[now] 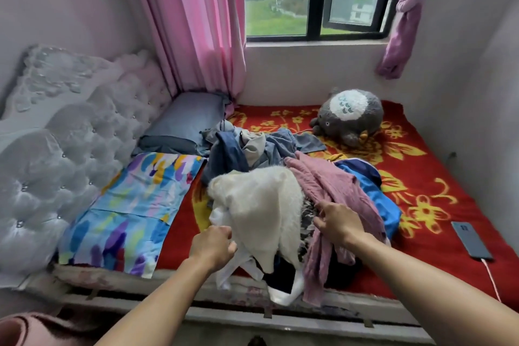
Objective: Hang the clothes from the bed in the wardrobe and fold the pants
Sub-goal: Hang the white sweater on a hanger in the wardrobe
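Note:
A heap of clothes lies on the red flowered bed (438,194). On top is a fluffy white sweater (261,205), with a mauve garment (331,191) to its right, a blue jacket (376,188) beyond that and grey-blue pieces (252,149) behind. My left hand (213,247) grips the lower left edge of the white sweater with curled fingers. My right hand (337,222) pinches fabric where the mauve garment meets a dark patterned piece. White and dark cloth hangs over the bed's front edge.
A grey plush toy (351,118) sits at the back right. A phone (471,240) on a charging cable lies at the bed's right side. A colourful pillow (134,211) and a grey pillow (185,123) lie by the tufted headboard (70,149). Window and pink curtains stand behind.

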A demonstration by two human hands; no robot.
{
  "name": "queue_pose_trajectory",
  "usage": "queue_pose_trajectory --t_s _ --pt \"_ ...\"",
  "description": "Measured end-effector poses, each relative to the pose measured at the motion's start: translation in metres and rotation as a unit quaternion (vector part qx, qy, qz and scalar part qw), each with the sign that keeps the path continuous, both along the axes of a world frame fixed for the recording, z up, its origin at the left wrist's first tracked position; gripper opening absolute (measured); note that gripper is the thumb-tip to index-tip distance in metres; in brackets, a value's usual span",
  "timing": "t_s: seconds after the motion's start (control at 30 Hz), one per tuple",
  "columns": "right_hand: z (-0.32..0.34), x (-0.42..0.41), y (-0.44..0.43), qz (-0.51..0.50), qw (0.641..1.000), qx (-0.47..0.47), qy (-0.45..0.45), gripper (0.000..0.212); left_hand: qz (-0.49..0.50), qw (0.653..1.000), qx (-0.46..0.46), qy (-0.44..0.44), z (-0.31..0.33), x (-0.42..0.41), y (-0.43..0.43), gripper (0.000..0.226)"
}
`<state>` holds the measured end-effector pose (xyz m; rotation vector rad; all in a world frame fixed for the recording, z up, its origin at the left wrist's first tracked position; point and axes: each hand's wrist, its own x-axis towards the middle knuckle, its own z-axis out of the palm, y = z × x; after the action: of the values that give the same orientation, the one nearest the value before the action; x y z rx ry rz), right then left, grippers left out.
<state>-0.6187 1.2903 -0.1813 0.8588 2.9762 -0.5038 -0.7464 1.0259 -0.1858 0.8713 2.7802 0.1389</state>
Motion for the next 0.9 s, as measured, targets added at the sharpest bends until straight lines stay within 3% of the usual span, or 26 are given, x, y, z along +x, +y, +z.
queue_pose_trajectory --t_s 0.3,0.57,0.63,0.73,0.8,0.9 --pt "-0.064 -0.168 0.068 -0.081 0.987 -0.129 -0.053 0.039 0.015 0.997 -0.004 -0.077 -0.068 -0.160 0.078 0.026" --pt "-0.139 -0.284 0.103 -0.174 0.949 -0.249 -0.080 0.053 0.036 0.990 -0.023 -0.134 -0.117 -0.233 0.109 0.023" --pt "-0.160 -0.315 0.111 -0.216 0.926 -0.300 -0.078 0.063 0.058 0.986 -0.023 -0.155 -0.133 -0.243 0.110 0.021" --pt "-0.188 -0.356 0.112 -0.307 0.849 -0.425 -0.070 0.063 0.108 0.975 -0.018 -0.193 -0.158 -0.255 0.112 0.021" --pt "-0.208 -0.370 0.110 -0.330 0.810 -0.479 -0.082 0.051 0.141 0.968 -0.014 -0.209 -0.173 -0.266 0.114 0.026" --pt "-0.218 -0.366 0.113 -0.334 0.788 -0.514 -0.059 0.020 0.169 0.960 -0.021 -0.224 -0.189 -0.281 0.127 0.041"
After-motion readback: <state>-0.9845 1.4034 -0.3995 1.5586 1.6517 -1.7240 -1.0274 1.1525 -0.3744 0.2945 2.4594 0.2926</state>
